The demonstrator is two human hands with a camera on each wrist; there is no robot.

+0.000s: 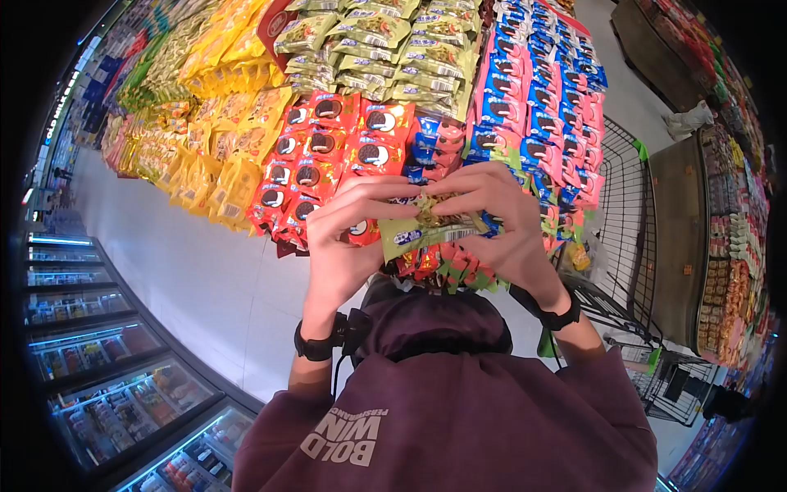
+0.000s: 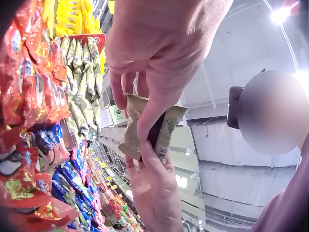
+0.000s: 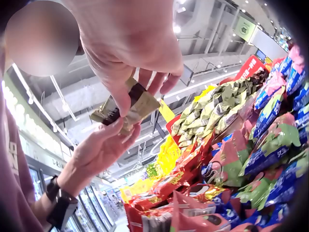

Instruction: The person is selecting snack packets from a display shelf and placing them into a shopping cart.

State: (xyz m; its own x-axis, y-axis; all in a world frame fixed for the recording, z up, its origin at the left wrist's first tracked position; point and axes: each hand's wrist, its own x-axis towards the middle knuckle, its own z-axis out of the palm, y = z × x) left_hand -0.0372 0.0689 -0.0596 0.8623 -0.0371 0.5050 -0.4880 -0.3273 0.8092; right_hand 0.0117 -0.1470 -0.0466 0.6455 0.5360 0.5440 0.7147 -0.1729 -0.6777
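Between both hands, in front of the chest, is a small green snack packet (image 1: 432, 239) with a printed front and a barcode. My left hand (image 1: 354, 220) pinches one end of it, fingers over the top edge and thumb beneath. At the other end my right hand (image 1: 507, 220) grips it the same way. The packet's back, with a dark band across it, faces the wrist cameras; in the left wrist view the packet (image 2: 169, 126) lies between the two thumbs. Seen from the right wrist, the crimped ends of the packet (image 3: 143, 105) stick out past the fingers.
Just beyond the hands rises a display of red cookie packets (image 1: 320, 143), blue and pink packets (image 1: 545, 123), green packets (image 1: 369, 49) and yellow packets (image 1: 238, 123). A wire shopping cart (image 1: 627, 213) stands to the right. Glass-fronted freezers (image 1: 106, 353) line the left.
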